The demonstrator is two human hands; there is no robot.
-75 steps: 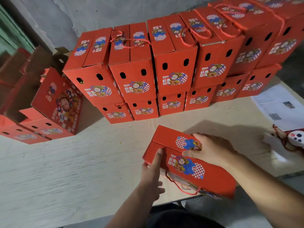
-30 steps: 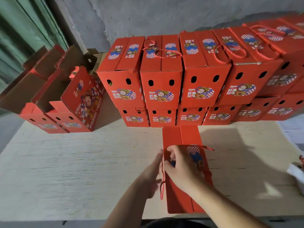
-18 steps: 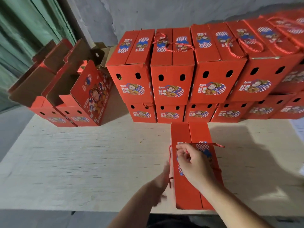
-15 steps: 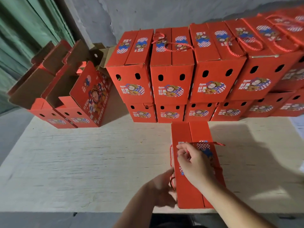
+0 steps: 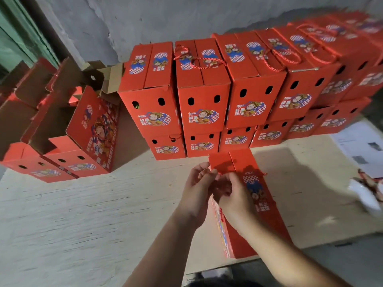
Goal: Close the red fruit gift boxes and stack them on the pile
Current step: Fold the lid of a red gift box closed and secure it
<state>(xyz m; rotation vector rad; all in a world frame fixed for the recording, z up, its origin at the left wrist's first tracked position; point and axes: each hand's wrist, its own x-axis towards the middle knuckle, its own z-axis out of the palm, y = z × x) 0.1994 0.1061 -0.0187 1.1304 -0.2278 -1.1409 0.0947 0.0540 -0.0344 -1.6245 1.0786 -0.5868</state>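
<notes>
One long red cardboard fruit gift box [image 5: 257, 195] lies on the pale wooden table [image 5: 83, 214], its long axis running straight away from the person, its far end just short of the bottom row of the pile of closed red boxes [image 5: 207, 100]. Both top flaps look folded down along a centre seam. Both hands meet over the near-left part of the lid, so the box sits directly under and ahead of them, with neither hand clearly nearer. The left hand [image 5: 196, 189] has its fingers curled, fingertips at the left flap's edge; the right hand [image 5: 232, 195] is bunched against it, seemingly pinching something small at the seam, likely the red cord handle, though blur hides it. Judging by this, the lid is being secured before lifting onto the pile. Open red boxes with raised flaps [image 5: 62, 131] stand at the left. White papers [image 5: 360, 141] lie at the right.
</notes>
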